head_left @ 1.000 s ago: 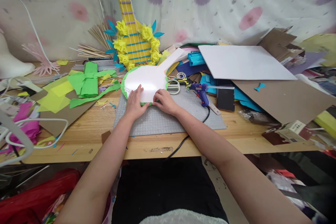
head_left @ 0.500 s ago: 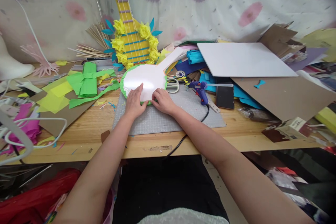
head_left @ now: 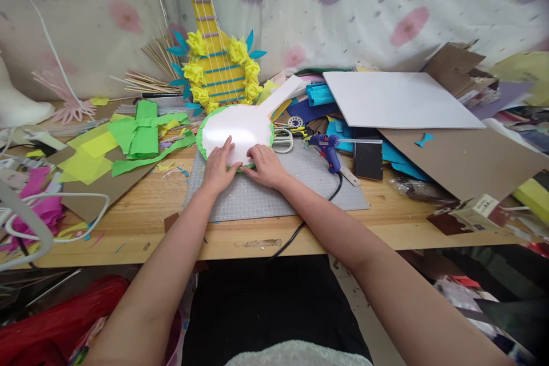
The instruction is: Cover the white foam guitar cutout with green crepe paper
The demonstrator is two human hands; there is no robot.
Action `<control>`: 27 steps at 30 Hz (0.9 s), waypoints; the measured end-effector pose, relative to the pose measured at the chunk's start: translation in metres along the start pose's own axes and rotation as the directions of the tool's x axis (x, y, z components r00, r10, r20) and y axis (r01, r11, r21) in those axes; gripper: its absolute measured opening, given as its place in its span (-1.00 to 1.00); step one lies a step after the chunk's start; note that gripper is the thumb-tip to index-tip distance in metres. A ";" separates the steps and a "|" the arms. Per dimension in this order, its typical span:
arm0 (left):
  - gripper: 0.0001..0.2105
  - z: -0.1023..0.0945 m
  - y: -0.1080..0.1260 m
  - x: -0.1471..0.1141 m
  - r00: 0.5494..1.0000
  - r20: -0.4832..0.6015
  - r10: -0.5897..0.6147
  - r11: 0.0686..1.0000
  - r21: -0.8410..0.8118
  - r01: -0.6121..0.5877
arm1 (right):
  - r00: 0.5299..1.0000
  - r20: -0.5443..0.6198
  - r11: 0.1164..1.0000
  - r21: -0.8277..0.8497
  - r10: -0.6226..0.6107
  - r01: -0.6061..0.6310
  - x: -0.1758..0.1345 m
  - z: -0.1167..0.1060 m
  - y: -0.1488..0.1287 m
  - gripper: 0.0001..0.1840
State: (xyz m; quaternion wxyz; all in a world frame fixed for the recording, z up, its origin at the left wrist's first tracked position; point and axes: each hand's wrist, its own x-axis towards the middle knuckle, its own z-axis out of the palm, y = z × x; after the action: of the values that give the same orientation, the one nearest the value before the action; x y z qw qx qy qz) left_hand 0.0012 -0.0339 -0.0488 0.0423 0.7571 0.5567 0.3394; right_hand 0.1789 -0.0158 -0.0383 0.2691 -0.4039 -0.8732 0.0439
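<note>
A white guitar-shaped board cutout (head_left: 234, 126) with a green crepe-paper rim lies over the grey cutting mat (head_left: 274, 200), its neck pointing away to the right. My left hand (head_left: 219, 168) grips its near edge, fingers on the white face and thumb along the rim. Just beside it, my right hand (head_left: 266, 164) pinches the same edge with curled fingers. The thumbs nearly meet at the green rim. What the fingertips do under the edge is hidden. Scissors (head_left: 283, 140) lie right of the cutout, near a blue glue gun (head_left: 328, 151).
Behind stands a yellow paper guitar (head_left: 221, 74) with paper flowers. Green crepe paper (head_left: 143, 131) and yellow sheets lie left. A phone (head_left: 368, 159), a white board (head_left: 398, 100) and brown cardboard (head_left: 463, 154) lie right. The glue gun's black cord (head_left: 295, 233) crosses the table's front edge.
My right hand's fingers have shifted slightly left along the rim, and its thumb now lies flatter toward the left thumb. The cutout has stayed nearly in place.
</note>
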 end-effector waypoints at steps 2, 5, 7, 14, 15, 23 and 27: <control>-0.31 0.001 -0.001 0.001 1.000 -0.007 -0.005 1.000 -0.011 0.005 | 1.000 -0.002 1.000 -0.009 0.008 -0.008 0.000 0.000 -0.001 -0.68; -0.33 0.002 -0.002 0.003 1.000 -0.021 -0.011 1.000 -0.026 0.010 | 0.999 -0.006 0.999 0.003 0.035 -0.035 0.001 0.001 -0.003 -0.74; -0.39 0.002 -0.002 0.004 0.999 -0.028 -0.020 0.999 -0.042 0.019 | 0.999 -0.004 0.999 0.006 0.045 -0.045 0.002 0.001 -0.004 -0.76; -0.28 -0.009 -0.006 0.002 0.997 0.064 0.052 0.997 -0.056 -0.048 | 0.998 0.026 0.998 -0.031 0.063 -0.062 0.005 -0.001 -0.006 -0.82; -0.24 -0.010 -0.006 0.001 0.996 0.072 0.059 0.997 -0.047 -0.056 | 0.998 0.027 0.997 -0.037 0.064 -0.063 0.005 -0.001 -0.005 -0.83; -0.23 -0.004 -0.001 0.003 0.999 0.032 0.021 1.000 0.014 -0.022 | 0.998 0.017 0.996 -0.061 0.059 -0.058 0.006 0.001 -0.004 -0.83; -0.25 -0.003 -0.001 0.003 1.000 0.017 0.014 1.000 0.018 -0.015 | 0.999 -0.001 0.998 -0.050 0.043 -0.043 0.004 0.001 -0.004 -0.82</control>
State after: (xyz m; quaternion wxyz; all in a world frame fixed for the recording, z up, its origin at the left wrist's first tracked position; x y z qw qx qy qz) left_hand -0.0007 -0.0320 -0.0458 0.0376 0.7643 0.5539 0.3282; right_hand 0.1740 -0.0152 -0.0364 0.2577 -0.4294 -0.8651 0.0277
